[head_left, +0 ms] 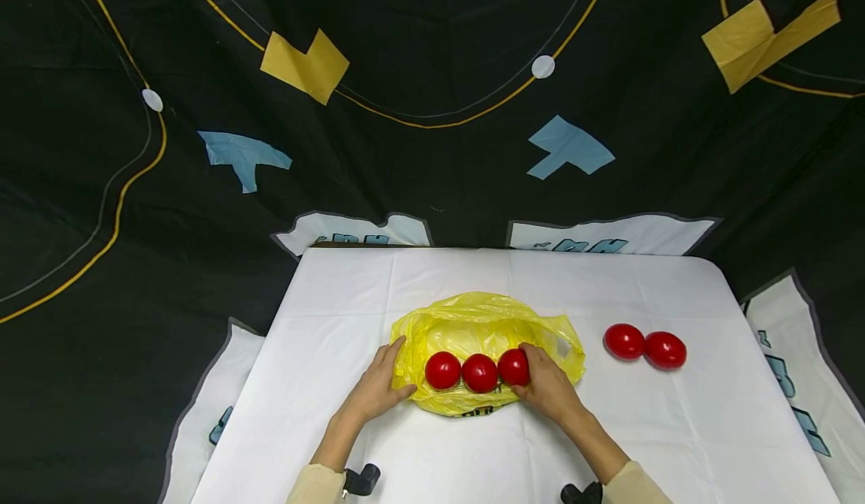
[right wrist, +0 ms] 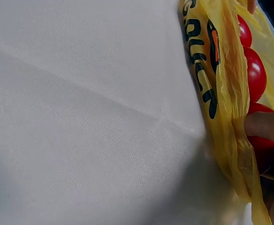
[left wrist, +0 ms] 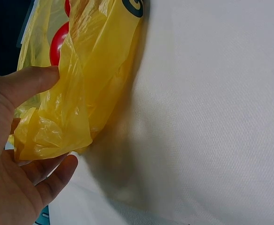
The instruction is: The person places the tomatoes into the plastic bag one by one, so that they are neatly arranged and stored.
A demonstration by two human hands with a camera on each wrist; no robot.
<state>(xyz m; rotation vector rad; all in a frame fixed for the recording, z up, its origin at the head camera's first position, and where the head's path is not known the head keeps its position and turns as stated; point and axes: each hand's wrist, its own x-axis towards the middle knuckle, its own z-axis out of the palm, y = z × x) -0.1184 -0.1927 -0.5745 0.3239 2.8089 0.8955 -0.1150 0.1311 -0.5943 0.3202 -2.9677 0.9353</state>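
Note:
A yellow plastic bag lies with its mouth spread on the white table. Three glossy red balls sit side by side in the mouth, the front edge of the bag in front of them. My left hand holds the bag's left rim, with the thumb inside near a ball and the fingers behind the plastic. My right hand grips the rightmost ball; its thumb presses on that ball in the right wrist view, and the other fingers are mostly hidden there.
Two more red balls lie touching each other to the right of the bag. A white cloth covers the table. Behind its far edge hangs a dark curtain with yellow and blue shapes.

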